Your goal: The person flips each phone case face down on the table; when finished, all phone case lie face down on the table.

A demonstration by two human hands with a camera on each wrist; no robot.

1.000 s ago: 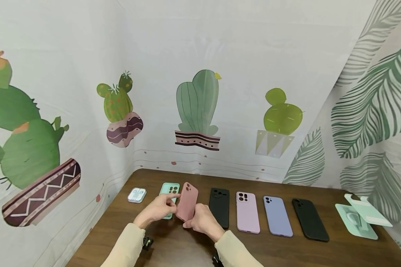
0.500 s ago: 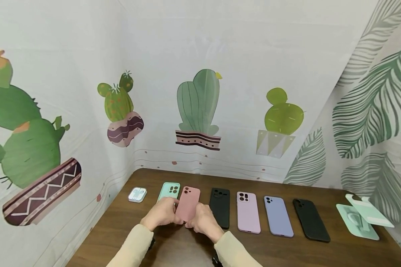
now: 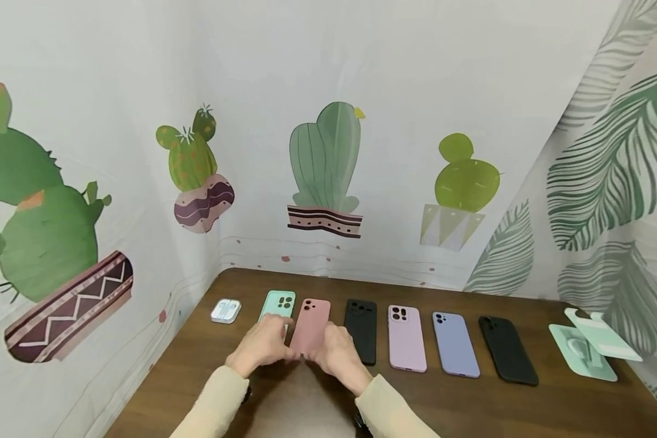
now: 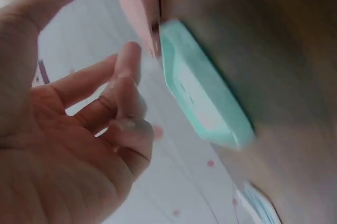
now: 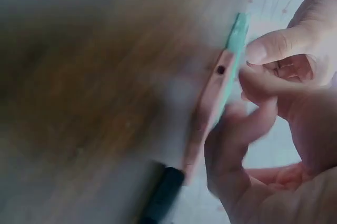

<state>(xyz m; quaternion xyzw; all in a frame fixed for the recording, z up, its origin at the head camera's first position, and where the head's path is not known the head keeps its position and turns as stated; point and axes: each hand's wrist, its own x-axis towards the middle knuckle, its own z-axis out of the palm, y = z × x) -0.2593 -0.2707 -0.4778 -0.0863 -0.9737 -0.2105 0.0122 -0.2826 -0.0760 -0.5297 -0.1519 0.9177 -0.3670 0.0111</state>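
A pink phone case [image 3: 313, 322] lies on the table with its camera cutouts at the far end. My left hand [image 3: 265, 342] is at its near left corner. In the left wrist view the thumb reaches to the case while the other fingers are loosely bent and apart from it. My right hand [image 3: 336, 350] holds the near right corner, fingers bent along its side and thumb by the near edge. A mint phone case [image 3: 279, 301] sits to the left, partly hidden behind my left hand. A black phone case [image 3: 361, 331] lies to the right.
Farther right are a lilac case [image 3: 407, 337], a blue-violet case [image 3: 455, 344] and another black case [image 3: 508, 350]. A folding mint stand [image 3: 583, 350] is at the right end. White earphones in a clear box [image 3: 226, 310] lie at the left. A cactus-print cloth hangs behind.
The pink phone case has gone from tilted up in both hands to lying on the table. My left hand has moved from its upper left side to the near left corner.
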